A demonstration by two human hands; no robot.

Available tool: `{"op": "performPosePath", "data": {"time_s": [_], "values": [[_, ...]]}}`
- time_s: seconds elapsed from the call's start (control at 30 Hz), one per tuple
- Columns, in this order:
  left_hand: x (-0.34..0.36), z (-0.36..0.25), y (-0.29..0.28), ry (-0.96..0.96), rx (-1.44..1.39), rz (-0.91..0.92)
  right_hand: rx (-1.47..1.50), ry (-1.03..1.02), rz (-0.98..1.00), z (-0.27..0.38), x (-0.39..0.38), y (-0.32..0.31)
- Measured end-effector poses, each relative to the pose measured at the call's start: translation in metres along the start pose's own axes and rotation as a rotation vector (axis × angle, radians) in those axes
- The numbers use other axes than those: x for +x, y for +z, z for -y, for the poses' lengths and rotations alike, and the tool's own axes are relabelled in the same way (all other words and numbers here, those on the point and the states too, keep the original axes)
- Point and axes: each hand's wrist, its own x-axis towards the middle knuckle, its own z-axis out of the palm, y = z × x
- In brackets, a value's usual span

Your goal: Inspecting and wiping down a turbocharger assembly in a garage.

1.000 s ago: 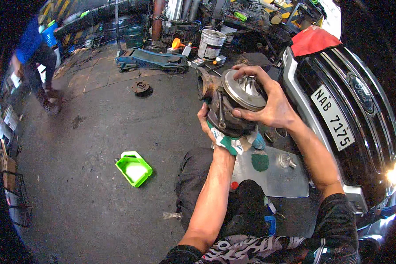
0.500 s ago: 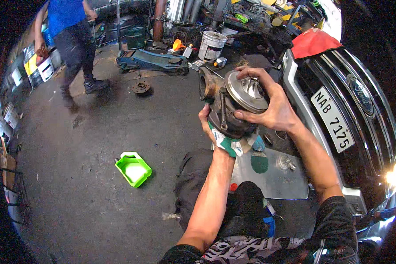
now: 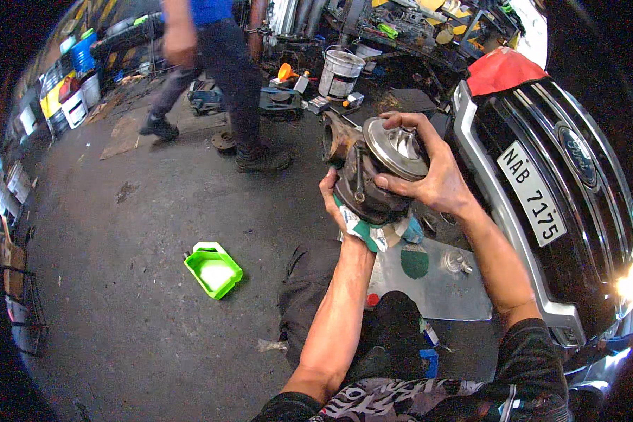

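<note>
A turbocharger (image 3: 355,179) with rusty, dark housing is held up in front of me, tilted, its bladed wheel (image 3: 403,143) and round silver plate (image 3: 383,151) uppermost. My left hand (image 3: 332,200) supports it from below and the left side, with a white and green rag (image 3: 362,231) between palm and housing. My right hand (image 3: 439,169) curls over the top, fingers across the wheel and thumb against the housing below the plate. The left palm is hidden. Beneath my hands lies a grey sheet (image 3: 443,299) bearing a green pad (image 3: 414,262) and a small metal part (image 3: 457,262).
A bright green drain pan (image 3: 225,287) sits on the floor to the left. Close on my right stands a car front grille (image 3: 541,144). Farther off are a white bucket (image 3: 341,74), a blue floor jack (image 3: 281,100) and a walking person (image 3: 225,63).
The other person has walked to the right and now partly covers the floor jack. My hands keep the same hold on the turbocharger, with hardly any movement.
</note>
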Motion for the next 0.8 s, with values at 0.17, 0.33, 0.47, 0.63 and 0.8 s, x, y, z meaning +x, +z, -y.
{"op": "performPosePath", "data": {"time_s": [0.17,0.33,0.47,0.63,0.8], "values": [[-0.002,0.0,0.001,-0.007,-0.01,0.012,-0.006,-0.026,-0.01,-0.005,-0.003,0.001],[-0.001,0.0,-0.002,0.006,-0.029,0.027,-0.012,-0.04,-0.02,-0.008,-0.003,0.004],[-0.003,0.0,0.0,0.011,-0.058,0.022,0.012,-0.018,-0.024,-0.008,-0.002,0.005],[-0.001,-0.004,-0.005,0.014,-0.012,-0.01,0.074,0.013,0.035,-0.005,0.002,0.002],[0.002,-0.006,0.003,-0.031,-0.006,0.01,0.022,0.081,0.27,-0.008,0.007,-0.014]]}}
